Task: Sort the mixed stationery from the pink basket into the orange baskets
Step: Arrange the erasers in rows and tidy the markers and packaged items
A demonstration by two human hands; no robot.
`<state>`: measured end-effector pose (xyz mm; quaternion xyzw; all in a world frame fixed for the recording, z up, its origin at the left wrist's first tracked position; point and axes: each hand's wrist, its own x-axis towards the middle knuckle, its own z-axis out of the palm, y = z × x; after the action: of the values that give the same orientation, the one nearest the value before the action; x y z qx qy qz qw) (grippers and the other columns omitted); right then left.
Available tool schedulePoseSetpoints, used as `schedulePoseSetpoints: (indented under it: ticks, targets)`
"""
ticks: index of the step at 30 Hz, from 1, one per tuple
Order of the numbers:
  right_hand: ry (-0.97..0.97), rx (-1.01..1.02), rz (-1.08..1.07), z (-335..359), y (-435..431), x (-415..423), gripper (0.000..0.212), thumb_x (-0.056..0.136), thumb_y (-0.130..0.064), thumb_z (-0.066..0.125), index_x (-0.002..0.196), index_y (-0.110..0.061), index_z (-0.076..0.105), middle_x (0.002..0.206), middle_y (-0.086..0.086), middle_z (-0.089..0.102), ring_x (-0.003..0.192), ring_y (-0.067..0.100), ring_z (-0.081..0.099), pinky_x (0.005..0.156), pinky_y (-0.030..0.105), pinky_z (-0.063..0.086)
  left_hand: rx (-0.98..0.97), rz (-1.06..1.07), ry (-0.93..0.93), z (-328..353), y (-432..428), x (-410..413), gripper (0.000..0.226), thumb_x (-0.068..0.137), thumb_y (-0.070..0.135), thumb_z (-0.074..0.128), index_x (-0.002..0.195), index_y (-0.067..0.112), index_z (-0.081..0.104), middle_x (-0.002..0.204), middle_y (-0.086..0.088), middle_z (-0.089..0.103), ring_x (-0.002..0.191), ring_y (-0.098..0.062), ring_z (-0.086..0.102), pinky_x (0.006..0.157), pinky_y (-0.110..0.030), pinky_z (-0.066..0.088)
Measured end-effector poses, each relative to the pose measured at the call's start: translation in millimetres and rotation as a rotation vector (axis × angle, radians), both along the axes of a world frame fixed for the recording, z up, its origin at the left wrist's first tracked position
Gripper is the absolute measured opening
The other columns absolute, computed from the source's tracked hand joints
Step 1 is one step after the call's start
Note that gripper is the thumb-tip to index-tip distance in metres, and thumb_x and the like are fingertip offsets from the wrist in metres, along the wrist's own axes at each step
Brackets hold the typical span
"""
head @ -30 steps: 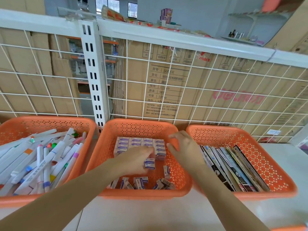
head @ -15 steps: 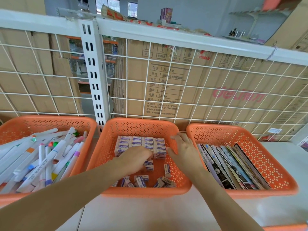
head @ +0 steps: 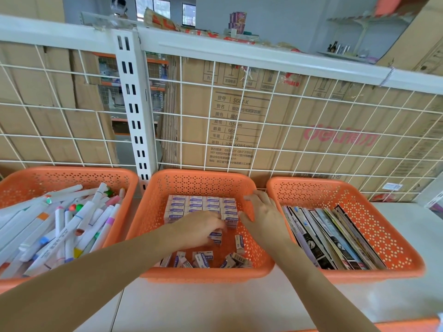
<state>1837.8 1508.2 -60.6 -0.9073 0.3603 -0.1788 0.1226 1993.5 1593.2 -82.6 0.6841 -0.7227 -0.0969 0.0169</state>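
Three orange baskets (head: 153, 212) — two hands (head: 199, 230) in one.

We see three perforated orange plastic baskets side by side on a pale shelf, backed by a white wire grid panel (head: 311, 121). The left basket (head: 72, 176) holds white marker pens (head: 72, 226) with coloured caps, the right basket (head: 359, 212) flat booklets (head: 330, 238). In the middle basket (head: 203, 180), small boxed erasers (head: 201, 206) stand in rows at the far side, with loose ones near. Our left hand (head: 199, 230) rests over the erasers, fingers curled; our right hand (head: 263, 216) lies against the rows' right end.
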Motion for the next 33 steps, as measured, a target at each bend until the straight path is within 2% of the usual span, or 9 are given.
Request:
schedulePoseSetpoints:
  ticks: [5, 7, 9, 12, 18, 22, 24, 28, 33]
  targets:
    - [-0.006, 0.001, 0.004, -1.1, -0.6, -0.5, 0.043, 0.093, -0.03, 0.053, 0.133, -0.016, 0.047, 0.146, 0.003, 0.035, 0.134, 0.021, 0.032, 0.107, 0.027, 0.028, 0.072, -0.019, 0.015, -2.0, -5.6, 5.1, 0.042, 0.087, 0.016, 0.063, 0.128, 0.023, 0.056, 0.122, -0.001, 0.049, 0.111, -0.02, 0.051, 0.081, -0.024, 0.036]
    - [-0.013, 0.0, 0.003, -2.0, -1.9, -0.7, 0.042, 0.093, -0.029, 0.053, 0.133, -0.016, 0.047, 0.146, 0.003, 0.035, 0.134, 0.021, 0.032, 0.107, 0.027, 0.028, 0.083, -0.004, 0.009, -3.4, -6.5, 6.7, 0.042, 0.087, 0.017, 0.062, 0.128, 0.022, 0.055, 0.12, -0.002, 0.05, 0.111, -0.021, 0.051, 0.083, -0.026, 0.038]
    - [-0.024, -0.002, 0.002, -3.1, -2.4, -0.6, 0.042, 0.093, -0.029, 0.053, 0.133, -0.016, 0.048, 0.145, 0.003, 0.036, 0.134, 0.021, 0.032, 0.107, 0.028, 0.029, 0.077, 0.006, -0.004, -4.8, -6.4, 7.8, 0.041, 0.087, 0.018, 0.061, 0.128, 0.022, 0.055, 0.12, -0.003, 0.052, 0.111, -0.021, 0.052, 0.085, -0.03, 0.041]
    - [-0.047, 0.001, 0.004, -4.9, -3.3, -0.5, 0.041, 0.092, -0.028, 0.055, 0.131, -0.015, 0.05, 0.144, 0.003, 0.038, 0.133, 0.021, 0.035, 0.105, 0.028, 0.032, 0.036, -0.004, 0.009, -3.8, -6.8, 6.1, 0.039, 0.087, 0.021, 0.061, 0.125, 0.02, 0.056, 0.114, -0.002, 0.056, 0.106, -0.019, 0.054, 0.079, -0.026, 0.039]
    - [-0.169, 0.088, -0.015, -7.4, -6.4, -0.3, 0.035, 0.091, -0.024, 0.057, 0.124, -0.016, 0.054, 0.14, -0.002, 0.041, 0.124, 0.014, 0.045, 0.083, 0.016, 0.036, 0.044, 0.061, 0.43, -1.7, -22.2, -10.4, 0.026, 0.088, 0.011, 0.058, 0.113, 0.013, 0.067, 0.108, -0.001, 0.069, 0.093, -0.007, 0.062, 0.081, -0.016, 0.047]
    - [-0.191, 0.088, -0.019, -9.2, -7.9, -0.6, 0.033, 0.091, -0.025, 0.057, 0.123, -0.016, 0.055, 0.14, -0.003, 0.042, 0.123, 0.013, 0.046, 0.082, 0.017, 0.038, 0.122, 0.105, 0.554, -6.9, -30.3, -21.1, 0.029, 0.085, 0.008, 0.059, 0.113, 0.01, 0.066, 0.11, -0.004, 0.068, 0.098, -0.016, 0.064, 0.089, -0.034, 0.052]
    - [-0.197, 0.091, -0.019, -9.6, -8.0, -0.2, 0.033, 0.091, -0.025, 0.057, 0.122, -0.016, 0.056, 0.14, -0.003, 0.042, 0.124, 0.013, 0.045, 0.084, 0.018, 0.038, 0.113, 0.12, 0.578, -8.9, -30.7, -24.7, 0.031, 0.082, 0.006, 0.062, 0.112, 0.008, 0.065, 0.107, -0.006, 0.068, 0.095, -0.02, 0.064, 0.084, -0.032, 0.053]
    - [-0.205, 0.083, -0.013, -9.8, -7.7, -0.1, 0.032, 0.091, -0.025, 0.058, 0.122, -0.016, 0.056, 0.138, -0.002, 0.043, 0.123, 0.014, 0.046, 0.082, 0.015, 0.036, 0.064, 0.112, 0.546, -11.9, -30.4, -33.1, 0.035, 0.078, 0.007, 0.069, 0.112, 0.005, 0.061, 0.101, -0.009, 0.065, 0.078, -0.014, 0.056, 0.056, -0.004, 0.039]
    - [-0.215, 0.09, -0.017, -10.8, -8.3, -0.6, 0.032, 0.091, -0.024, 0.057, 0.121, -0.015, 0.057, 0.138, -0.003, 0.043, 0.123, 0.012, 0.046, 0.082, 0.017, 0.038, 0.044, 0.062, 0.477, -13.9, -30.8, -33.5, 0.028, 0.08, 0.013, 0.068, 0.107, 0.005, 0.064, 0.099, -0.008, 0.066, 0.077, -0.011, 0.054, 0.061, -0.012, 0.037]
